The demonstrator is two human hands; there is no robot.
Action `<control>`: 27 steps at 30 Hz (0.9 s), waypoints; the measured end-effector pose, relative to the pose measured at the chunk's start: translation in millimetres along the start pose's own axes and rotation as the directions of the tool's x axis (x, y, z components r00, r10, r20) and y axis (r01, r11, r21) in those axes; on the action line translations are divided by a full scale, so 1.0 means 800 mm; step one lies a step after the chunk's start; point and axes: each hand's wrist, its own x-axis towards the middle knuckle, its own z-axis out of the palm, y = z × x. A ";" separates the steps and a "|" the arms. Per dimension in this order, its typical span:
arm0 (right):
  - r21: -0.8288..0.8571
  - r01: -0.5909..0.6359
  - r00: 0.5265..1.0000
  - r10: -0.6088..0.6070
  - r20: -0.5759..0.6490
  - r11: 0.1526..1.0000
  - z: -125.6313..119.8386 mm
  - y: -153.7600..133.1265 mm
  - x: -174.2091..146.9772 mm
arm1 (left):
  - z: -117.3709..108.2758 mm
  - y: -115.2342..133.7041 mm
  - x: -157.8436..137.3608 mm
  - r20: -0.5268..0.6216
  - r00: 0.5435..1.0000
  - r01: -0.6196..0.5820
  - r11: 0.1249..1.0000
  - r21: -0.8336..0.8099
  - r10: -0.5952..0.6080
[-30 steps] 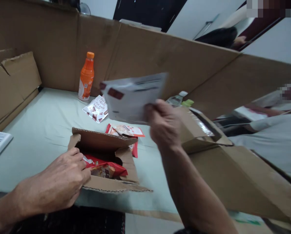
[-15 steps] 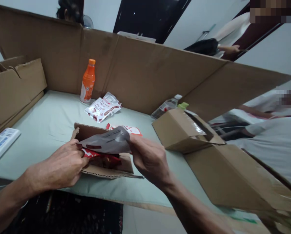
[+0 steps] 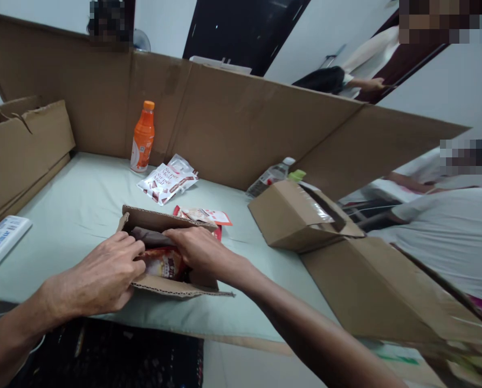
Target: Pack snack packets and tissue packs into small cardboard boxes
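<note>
Left hand point(image 3: 99, 275) curls over the open carton's point(image 3: 164, 217) end, right hand point(image 3: 204, 250) lies against a grey pouch point(image 3: 154, 237) inside; red packet point(image 3: 165, 264) between the hands, either grip unclear

From my end I see plain brown on the carton point(image 3: 166, 287), red with a pale patch on the packet point(image 3: 166, 263), dusky grey on the pouch point(image 3: 154, 237), orange on the bottle point(image 3: 143, 136), maroon print over white sachets point(image 3: 160, 182), pale green on the cloth point(image 3: 83, 207).
</note>
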 end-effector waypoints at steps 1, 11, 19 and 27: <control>0.005 -0.007 0.999 0.006 0.032 1.000 -0.001 0.000 0.007 | 0.000 0.000 -0.001 -0.016 1.000 0.014 1.000 -0.004 -0.014; 0.009 -0.051 0.993 0.051 -0.110 0.999 0.002 0.004 0.006 | -0.003 -0.003 0.010 0.060 0.997 -0.045 0.998 0.032 0.043; 0.270 0.114 0.965 -0.171 0.198 0.956 0.018 0.006 0.029 | -0.005 -0.006 0.007 0.078 0.997 0.011 0.999 -0.033 -0.009; 0.383 0.246 0.965 -0.262 -0.010 0.891 0.000 0.008 0.000 | -0.007 -0.007 0.012 0.102 0.995 0.021 1.000 -0.004 -0.021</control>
